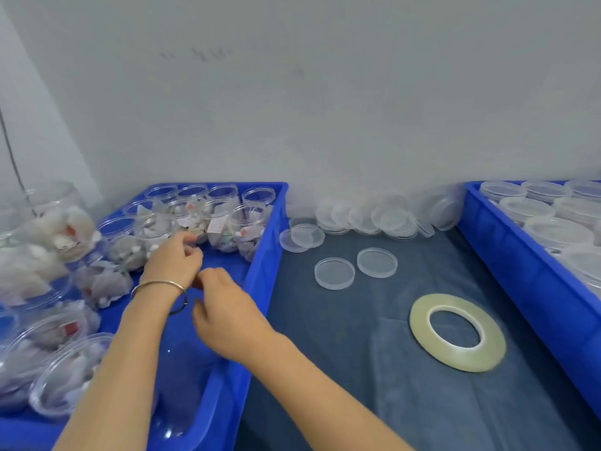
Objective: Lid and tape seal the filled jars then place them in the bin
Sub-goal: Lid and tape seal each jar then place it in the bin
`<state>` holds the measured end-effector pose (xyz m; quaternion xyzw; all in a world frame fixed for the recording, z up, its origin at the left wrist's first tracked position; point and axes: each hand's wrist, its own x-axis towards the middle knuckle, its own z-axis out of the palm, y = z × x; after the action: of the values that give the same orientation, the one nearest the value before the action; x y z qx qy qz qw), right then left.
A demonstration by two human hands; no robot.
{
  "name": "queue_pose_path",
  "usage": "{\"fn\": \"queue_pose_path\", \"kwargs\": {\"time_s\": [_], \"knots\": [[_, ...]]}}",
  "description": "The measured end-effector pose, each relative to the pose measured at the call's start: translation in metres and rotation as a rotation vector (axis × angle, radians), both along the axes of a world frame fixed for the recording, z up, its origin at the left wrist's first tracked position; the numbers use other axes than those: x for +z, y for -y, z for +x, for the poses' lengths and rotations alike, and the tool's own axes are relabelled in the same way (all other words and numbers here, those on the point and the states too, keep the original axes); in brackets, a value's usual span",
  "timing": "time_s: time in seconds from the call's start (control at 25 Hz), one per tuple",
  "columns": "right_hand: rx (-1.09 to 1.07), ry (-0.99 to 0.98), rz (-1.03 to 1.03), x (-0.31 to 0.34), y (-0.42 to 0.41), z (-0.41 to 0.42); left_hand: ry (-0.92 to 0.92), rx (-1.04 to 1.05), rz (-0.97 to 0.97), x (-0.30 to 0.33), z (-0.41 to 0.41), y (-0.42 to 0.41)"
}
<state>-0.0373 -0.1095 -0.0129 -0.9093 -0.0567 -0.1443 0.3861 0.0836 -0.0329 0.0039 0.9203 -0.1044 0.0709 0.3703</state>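
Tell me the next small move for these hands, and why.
Probably the left hand should lift an open filled jar out of the left bin: both hands hover there with no clear grip, while loose lids and the tape roll wait on the mat.

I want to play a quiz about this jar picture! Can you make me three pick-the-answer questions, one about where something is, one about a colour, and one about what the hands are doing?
1. Where does the tape roll lie?
A. on the dark mat
B. inside the left bin
C. on a jar

2. What colour is the left bin?
A. red
B. blue
C. green

3. How are the jars at the back of the left bin?
A. lidded
C. taped shut
B. open on top

Answers: 1 A, it lies flat on the dark mat between the bins. 2 B, its walls are blue. 3 B, their open rims show.
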Motion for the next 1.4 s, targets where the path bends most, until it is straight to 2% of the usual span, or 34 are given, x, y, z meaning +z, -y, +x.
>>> {"fn": "queue_pose_path", "kwargs": {"time_s": [0.16,0.28,0.48,0.6,0.8,0.92,1.04,1.2,1.28,1.4], "knots": [[-0.018,-0.057,-0.339,-0.012,-0.013,0.009,-0.014,0.104,0.033,-0.021,0.012,-0.014],[-0.004,-0.055,-0.434,-0.011,-0.013,0.01,0.044,0.125,0.092,-0.027,0.016,-0.015],[0.003,-0.054,-0.54,-0.01,-0.014,0.01,-0.096,0.203,0.175,-0.044,0.018,-0.013],[-0.002,-0.065,-0.574,-0.01,-0.014,0.012,-0.109,0.254,0.135,-0.057,0.023,-0.009],[0.025,-0.065,-0.511,-0.012,-0.014,0.012,-0.045,0.234,0.16,-0.059,0.058,0.0],[0.024,-0.063,-0.494,-0.014,-0.013,0.014,-0.092,0.25,0.191,-0.052,0.079,0.007],[0.018,-0.063,-0.478,-0.015,-0.013,0.015,-0.149,0.288,0.281,-0.042,0.094,0.004],[0.015,-0.043,-0.483,-0.016,-0.013,0.016,-0.068,0.367,0.414,-0.032,0.1,-0.002],[0.011,-0.043,-0.49,-0.017,-0.012,0.016,-0.058,0.37,0.339,-0.034,0.097,-0.001],[-0.011,-0.026,-0.438,-0.016,-0.013,0.016,-0.007,0.342,0.016,-0.035,0.081,0.006]]}}
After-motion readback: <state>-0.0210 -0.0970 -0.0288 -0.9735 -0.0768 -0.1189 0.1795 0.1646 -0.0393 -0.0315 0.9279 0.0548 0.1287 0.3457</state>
